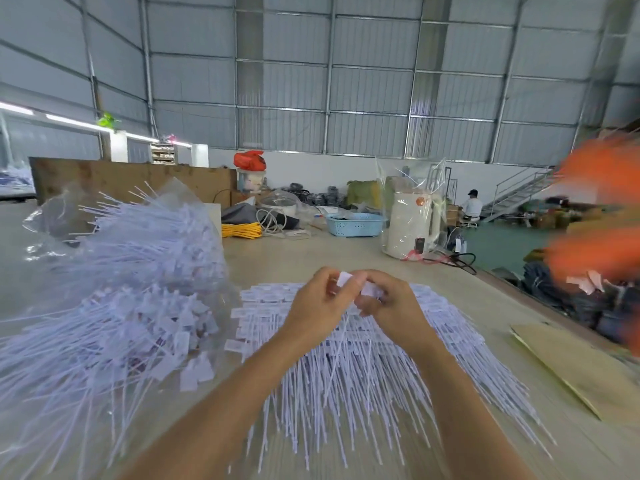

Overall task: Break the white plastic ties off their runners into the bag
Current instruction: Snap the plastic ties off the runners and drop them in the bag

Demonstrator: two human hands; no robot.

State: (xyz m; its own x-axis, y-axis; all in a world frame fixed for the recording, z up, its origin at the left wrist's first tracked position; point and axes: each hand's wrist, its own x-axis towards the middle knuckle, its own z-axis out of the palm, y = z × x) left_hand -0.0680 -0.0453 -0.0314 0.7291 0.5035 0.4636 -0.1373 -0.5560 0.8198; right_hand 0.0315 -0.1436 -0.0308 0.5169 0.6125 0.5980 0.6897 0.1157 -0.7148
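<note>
Hands, left hand [317, 301] and right hand [391, 303], pinch one light, flexible tie [346, 280] by its stiff tag end.

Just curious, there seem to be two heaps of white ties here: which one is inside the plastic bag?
The heap on the left, lying in the clear bag. The fanned heap under the hands lies bare on the table.

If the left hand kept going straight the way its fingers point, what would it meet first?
The left hand points up and right, so it would likely meet the right hand first: both already pinch the same white ties between them.
</note>
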